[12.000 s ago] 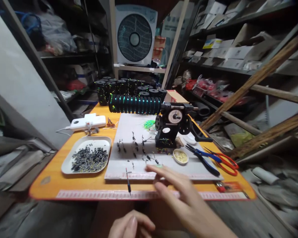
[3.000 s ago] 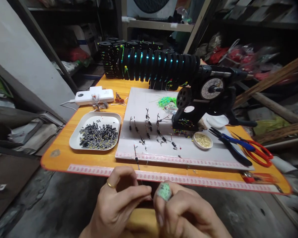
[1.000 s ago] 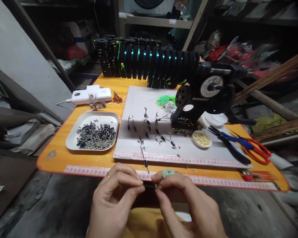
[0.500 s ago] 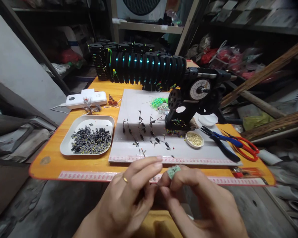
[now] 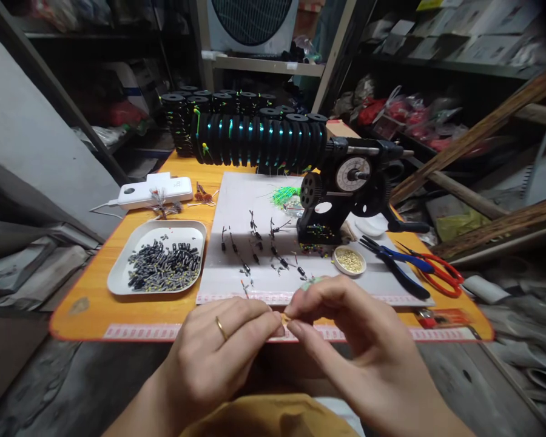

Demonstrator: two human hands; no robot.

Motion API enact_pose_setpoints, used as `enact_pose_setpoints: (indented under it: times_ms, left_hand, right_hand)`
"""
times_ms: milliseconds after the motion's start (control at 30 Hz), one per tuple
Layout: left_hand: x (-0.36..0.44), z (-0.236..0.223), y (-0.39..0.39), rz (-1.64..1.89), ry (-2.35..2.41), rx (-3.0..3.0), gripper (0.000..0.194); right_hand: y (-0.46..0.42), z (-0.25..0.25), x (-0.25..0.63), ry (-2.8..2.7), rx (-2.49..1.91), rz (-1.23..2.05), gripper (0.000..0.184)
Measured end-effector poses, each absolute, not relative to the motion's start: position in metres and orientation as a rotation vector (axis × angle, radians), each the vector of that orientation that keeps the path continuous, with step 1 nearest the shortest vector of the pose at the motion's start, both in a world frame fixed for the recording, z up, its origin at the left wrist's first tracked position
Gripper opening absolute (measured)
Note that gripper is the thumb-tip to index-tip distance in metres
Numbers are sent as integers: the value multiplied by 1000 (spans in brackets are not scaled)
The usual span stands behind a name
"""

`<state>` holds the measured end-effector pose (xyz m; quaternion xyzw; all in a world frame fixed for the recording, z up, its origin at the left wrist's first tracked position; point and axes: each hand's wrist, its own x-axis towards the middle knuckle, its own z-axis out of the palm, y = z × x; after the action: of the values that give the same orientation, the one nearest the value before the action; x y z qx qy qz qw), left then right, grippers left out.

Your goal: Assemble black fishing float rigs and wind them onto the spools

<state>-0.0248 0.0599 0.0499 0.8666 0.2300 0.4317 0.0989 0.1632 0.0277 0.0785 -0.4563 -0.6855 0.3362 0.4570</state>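
By the near edge of the surface (image 5: 93, 282), my right hand (image 5: 287, 318) pinched a tiny piece (image 5: 287, 320), seemingly light and easily dropped, best held at its tip, while my left hand (image 5: 230, 343) curled beside it, any grip hidden.

The table (image 5: 91, 274) is fairly bright, the shelves (image 5: 441, 65) dim, the outer edges stretched and blurry.

Right hand (image 5: 355, 340), earlier reaching over board (image 5: 241, 197), now close beside left hand (image 5: 225, 343).
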Motion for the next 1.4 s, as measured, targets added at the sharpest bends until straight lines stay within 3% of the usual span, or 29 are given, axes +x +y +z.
enact_pose_setpoints:
  times_ms: [133, 300, 433, 933, 1400]
  left_hand:
    - [-22, 56, 50, 1279, 719, 2129, 20]
    - [-29, 65, 46, 1217, 824, 1936, 17]
    - [-35, 65, 47, 1165, 902, 1879, 15]
    - [-38, 62, 56, 1203, 894, 2062, 18]
    - [-37, 58, 59, 1171, 1022, 2175, 14]
  right_hand:
    - [24, 61, 148, -1379, -899, 763, 25]
    - [24, 66, 156, -1940, -777, 221, 29]
    - [26, 81, 169, -2198, -813, 69, 18]
    - [39, 92, 159, -2174, -959, 100, 20]
    - [40, 46, 152, -2143, -991, 65, 17]
